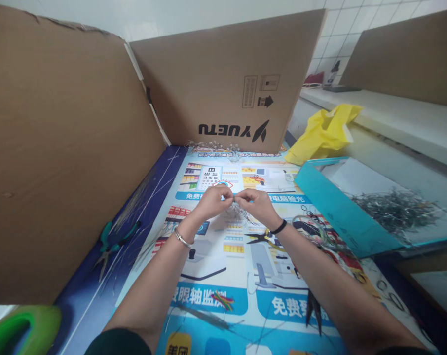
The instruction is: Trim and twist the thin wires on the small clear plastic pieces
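Note:
My left hand (216, 202) and my right hand (258, 203) meet fingertip to fingertip over the middle of the printed sheet. Both are closed in a pinch on a thin wire piece, which their fingertips mostly hide. A tangle of fine silvery wires (239, 214) shows just below them; whether it hangs from the fingers or lies on the sheet, I cannot tell. Yellow-handled pliers (261, 238) lie near my right wrist. Closer to me are a bundle of straight wires (204, 316) and several coloured strands (222, 300).
Cardboard panels (223, 79) stand at the left and back. Teal-handled pliers (110, 244) lie on the left. At right are a teal box (342, 217) holding a wire heap (397, 209) and a yellow bag (323, 135). A green roll (42, 325) sits at the near left.

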Motion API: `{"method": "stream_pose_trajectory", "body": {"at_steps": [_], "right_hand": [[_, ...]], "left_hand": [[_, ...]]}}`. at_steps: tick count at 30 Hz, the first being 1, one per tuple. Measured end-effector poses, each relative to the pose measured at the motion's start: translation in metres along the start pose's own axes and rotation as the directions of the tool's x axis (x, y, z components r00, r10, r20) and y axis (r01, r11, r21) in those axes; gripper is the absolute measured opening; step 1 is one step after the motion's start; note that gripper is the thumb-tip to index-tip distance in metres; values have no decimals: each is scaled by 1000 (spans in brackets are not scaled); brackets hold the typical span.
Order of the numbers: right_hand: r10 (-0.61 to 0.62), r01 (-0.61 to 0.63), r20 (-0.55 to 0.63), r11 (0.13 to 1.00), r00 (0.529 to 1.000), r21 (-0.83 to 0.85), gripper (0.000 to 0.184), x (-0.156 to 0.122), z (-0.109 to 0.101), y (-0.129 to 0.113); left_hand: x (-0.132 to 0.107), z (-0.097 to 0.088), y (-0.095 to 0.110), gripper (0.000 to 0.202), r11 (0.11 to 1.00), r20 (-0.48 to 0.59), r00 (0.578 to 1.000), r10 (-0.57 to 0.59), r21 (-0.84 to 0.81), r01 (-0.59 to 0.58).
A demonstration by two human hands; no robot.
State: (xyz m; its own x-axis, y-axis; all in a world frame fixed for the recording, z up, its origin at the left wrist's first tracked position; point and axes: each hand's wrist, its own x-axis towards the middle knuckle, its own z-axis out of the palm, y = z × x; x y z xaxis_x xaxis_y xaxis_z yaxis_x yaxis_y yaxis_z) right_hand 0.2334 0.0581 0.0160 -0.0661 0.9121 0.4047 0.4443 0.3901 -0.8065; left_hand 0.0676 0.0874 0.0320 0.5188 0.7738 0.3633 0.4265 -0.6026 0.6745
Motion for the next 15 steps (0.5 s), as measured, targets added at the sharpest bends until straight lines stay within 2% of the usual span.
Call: {"method": "stream_pose_trajectory", "body": {"at_steps": [7,15], "right_hand": [[32,-32,-15,999,999,23,10,0,3,-1],[61,-63,31,994,998,88,12,1,5,4]], "left_hand": [[0,1,2,11,1000,-3,1000,-1,-1,1],[-1,-2,-4,11,990,55,996,-63,-121,70]]}}
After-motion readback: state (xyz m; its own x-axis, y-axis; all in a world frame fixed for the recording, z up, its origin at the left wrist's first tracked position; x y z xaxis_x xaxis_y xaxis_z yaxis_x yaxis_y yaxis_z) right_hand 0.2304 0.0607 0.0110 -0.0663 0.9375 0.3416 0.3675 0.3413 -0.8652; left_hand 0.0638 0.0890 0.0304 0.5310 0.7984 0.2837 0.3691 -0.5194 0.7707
